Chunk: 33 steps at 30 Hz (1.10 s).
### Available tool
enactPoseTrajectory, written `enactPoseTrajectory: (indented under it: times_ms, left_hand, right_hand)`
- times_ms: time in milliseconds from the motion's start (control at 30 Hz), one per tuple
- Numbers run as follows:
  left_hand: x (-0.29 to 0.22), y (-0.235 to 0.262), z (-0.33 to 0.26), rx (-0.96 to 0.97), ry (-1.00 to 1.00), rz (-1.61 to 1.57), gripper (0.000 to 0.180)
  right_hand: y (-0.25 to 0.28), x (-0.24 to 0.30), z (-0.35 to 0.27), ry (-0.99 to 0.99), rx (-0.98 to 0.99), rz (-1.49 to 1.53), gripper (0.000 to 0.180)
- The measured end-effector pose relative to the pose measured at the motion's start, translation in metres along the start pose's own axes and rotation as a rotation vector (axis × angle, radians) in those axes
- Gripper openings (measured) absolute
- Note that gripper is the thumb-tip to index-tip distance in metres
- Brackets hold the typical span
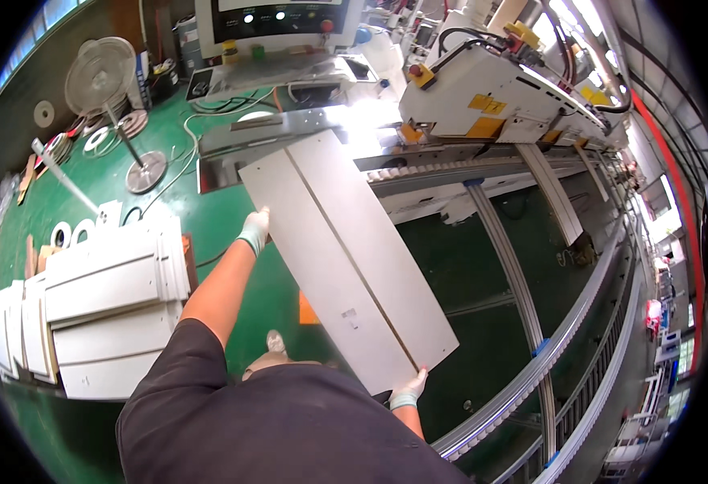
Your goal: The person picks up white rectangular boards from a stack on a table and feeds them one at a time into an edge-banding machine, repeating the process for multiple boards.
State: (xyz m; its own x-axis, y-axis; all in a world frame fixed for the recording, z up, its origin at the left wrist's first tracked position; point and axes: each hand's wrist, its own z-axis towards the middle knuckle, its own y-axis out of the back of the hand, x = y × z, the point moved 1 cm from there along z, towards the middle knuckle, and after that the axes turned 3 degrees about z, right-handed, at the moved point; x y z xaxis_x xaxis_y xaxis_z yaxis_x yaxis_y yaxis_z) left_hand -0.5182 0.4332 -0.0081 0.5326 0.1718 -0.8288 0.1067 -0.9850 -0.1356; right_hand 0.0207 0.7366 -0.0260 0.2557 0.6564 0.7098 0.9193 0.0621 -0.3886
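Note:
A long white panel point(329, 242) with a dark lengthwise groove slants across the middle, its far end over the metal ledge of a machine. A small label point(349, 318) sticks to its near part. My left hand point(256, 229), gloved, closes on the panel's left edge towards the far end. At the near end, my right hand point(409, 390), also gloved, grips the edge by the right corner. The fingers of both hands are partly hidden under the panel.
White panels point(104, 278) stand stacked at left. A fan with a round base point(146, 172) is on the green floor. Ahead are a control console point(281, 20) and a white machine head point(475, 93). Metal rails point(505, 250) and a curved roller conveyor point(547, 355) lie to the right.

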Motion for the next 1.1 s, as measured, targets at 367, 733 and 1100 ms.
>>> enactPoseTrajectory:
  times_ms: [367,733,1100]
  left_hand:
    - [-0.069,-0.090,0.005,0.130,-0.541,1.268,0.054]
    - [-0.082,-0.142,0.067,0.447,0.086,0.472,0.051]
    - [-0.057,-0.269,0.065,0.344,-0.029,0.594,0.045]
  right_hand:
    - [-0.042,0.018,-0.079,-0.048,0.111,0.038,0.047]
    - [-0.094,0.063,-0.039,-0.164,0.017,0.197,0.052]
    - [-0.114,0.154,0.063,-0.203,-0.068,0.074,0.059]
